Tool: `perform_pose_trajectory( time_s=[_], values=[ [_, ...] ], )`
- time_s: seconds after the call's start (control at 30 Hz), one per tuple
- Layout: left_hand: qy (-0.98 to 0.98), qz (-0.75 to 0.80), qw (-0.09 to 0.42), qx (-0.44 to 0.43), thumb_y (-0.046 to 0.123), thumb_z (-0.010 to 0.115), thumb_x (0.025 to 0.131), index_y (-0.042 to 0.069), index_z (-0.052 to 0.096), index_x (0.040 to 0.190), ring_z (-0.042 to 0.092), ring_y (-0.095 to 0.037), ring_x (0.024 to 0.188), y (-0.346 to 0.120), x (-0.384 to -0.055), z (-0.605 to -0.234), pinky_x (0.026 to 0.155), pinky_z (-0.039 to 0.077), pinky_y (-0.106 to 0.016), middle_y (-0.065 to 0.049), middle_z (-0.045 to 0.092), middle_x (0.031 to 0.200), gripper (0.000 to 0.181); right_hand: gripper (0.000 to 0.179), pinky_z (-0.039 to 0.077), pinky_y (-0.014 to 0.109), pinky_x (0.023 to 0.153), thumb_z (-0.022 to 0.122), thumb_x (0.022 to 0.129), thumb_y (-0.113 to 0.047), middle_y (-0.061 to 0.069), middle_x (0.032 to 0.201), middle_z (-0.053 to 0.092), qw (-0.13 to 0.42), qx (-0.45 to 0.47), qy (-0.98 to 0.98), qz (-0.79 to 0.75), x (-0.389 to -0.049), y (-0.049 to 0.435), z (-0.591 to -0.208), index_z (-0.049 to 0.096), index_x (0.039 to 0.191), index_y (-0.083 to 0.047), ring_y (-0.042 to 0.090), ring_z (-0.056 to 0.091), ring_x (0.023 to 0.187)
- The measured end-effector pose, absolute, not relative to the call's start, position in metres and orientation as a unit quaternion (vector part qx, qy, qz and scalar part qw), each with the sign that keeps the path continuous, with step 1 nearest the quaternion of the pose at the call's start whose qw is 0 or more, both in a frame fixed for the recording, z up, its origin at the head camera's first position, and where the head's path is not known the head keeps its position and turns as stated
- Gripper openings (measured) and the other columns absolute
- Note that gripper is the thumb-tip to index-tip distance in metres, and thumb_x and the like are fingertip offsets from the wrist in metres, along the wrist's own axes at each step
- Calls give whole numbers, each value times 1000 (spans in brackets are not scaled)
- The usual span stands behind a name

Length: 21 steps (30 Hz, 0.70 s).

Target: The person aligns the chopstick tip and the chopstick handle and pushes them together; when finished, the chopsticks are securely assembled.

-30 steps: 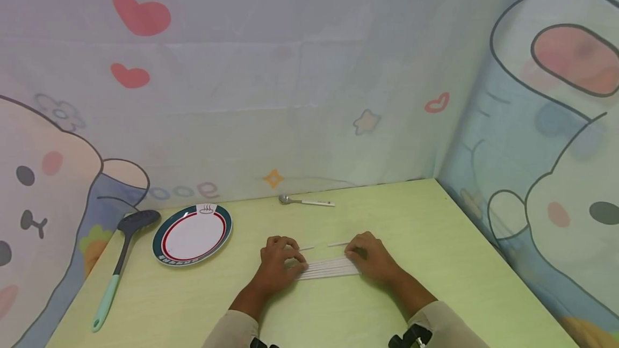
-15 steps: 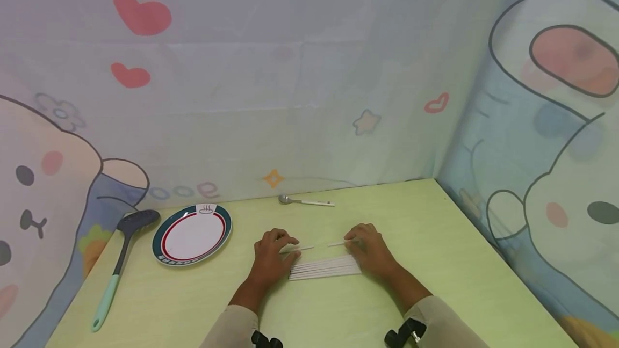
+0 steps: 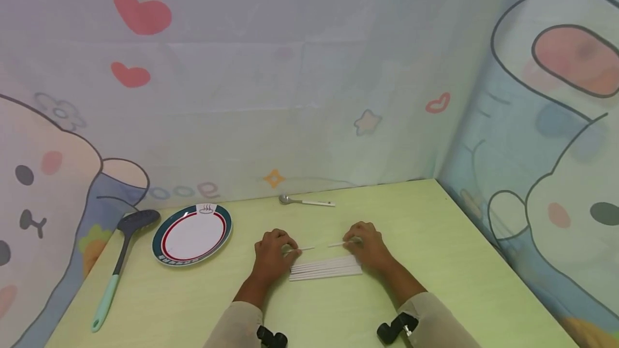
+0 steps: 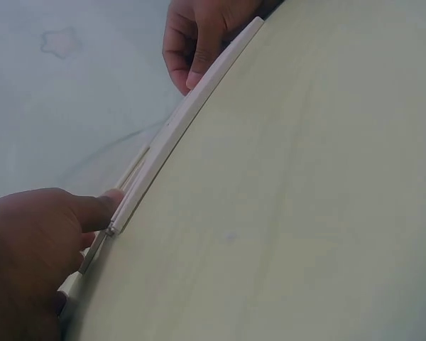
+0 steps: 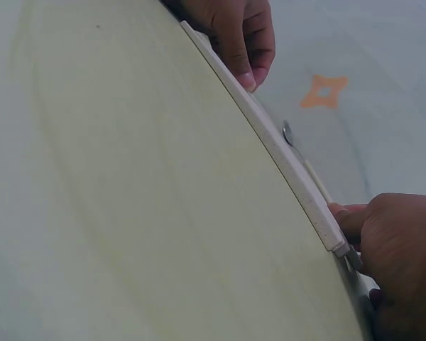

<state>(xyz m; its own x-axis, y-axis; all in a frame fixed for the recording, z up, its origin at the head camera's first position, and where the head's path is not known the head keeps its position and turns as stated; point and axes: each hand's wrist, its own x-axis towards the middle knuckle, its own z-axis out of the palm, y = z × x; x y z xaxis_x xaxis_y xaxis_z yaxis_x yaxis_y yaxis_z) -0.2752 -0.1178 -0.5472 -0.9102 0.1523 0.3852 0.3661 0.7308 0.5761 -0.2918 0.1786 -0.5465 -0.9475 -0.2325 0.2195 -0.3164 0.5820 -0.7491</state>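
In the head view, several thin white sticks [image 3: 325,269] lie side by side in a flat row on the table, seen edge-on in both wrist views. Just behind the row's left end, my left hand [image 3: 272,255] pinches a separate thin stick [image 3: 307,248] between thumb and fingers. Beyond the right end, my right hand [image 3: 368,247] pinches a second stick [image 3: 336,244]. The inner tips of these two sticks point at each other across a gap; their outer parts are hidden by the hands. In the left wrist view, my left thumb sits close beside the row's end.
A white plate [image 3: 193,234] with a dark green rim stands at the left. Beside it lies a black ladle-like turner [image 3: 127,246] with a mint handle. Near the back edge is a small spoon [image 3: 307,201]. Printed cloth [image 3: 300,79] hangs behind the yellow table [image 3: 435,262].
My left hand has moved off the row's left end, leftward to the stick behind it, and its fingers have closed on that stick. My right hand has shifted slightly back.
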Motion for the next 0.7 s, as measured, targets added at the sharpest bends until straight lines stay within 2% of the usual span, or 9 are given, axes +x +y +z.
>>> perform_pose_trajectory(
  time_s=[0.2,0.4,0.53,0.7],
  values=[
    [-923,-326,149,-140,19,87,94,19,75,86,61,-35,116,-116,-275,-546,98,41,-67,-8,69,118,15,8,36,68,116,76,104,-23,-1,123,67,58,155,-899,405,-294,178,-547,77,101,-16,30,53,130],
    [-929,-317,125,-143,19,80,100,16,70,92,61,-33,117,-116,-276,-546,101,41,-66,-7,71,118,13,7,37,63,115,74,105,-26,-3,122,70,62,155,-904,393,-294,177,-548,72,103,-20,25,55,125],
    [-922,-337,124,-145,16,75,104,15,69,99,65,-25,106,-116,-275,-545,99,47,-55,-4,73,108,8,3,34,64,118,69,108,-24,2,124,69,66,152,-904,394,-292,176,-550,69,106,-21,29,57,129],
    [-903,-374,126,-168,17,70,108,10,67,109,66,-13,88,-115,-274,-541,82,56,-37,-4,77,101,8,4,40,65,115,64,112,-24,5,126,68,65,141,-899,409,-288,172,-548,65,110,-27,38,55,132]
  ],
)
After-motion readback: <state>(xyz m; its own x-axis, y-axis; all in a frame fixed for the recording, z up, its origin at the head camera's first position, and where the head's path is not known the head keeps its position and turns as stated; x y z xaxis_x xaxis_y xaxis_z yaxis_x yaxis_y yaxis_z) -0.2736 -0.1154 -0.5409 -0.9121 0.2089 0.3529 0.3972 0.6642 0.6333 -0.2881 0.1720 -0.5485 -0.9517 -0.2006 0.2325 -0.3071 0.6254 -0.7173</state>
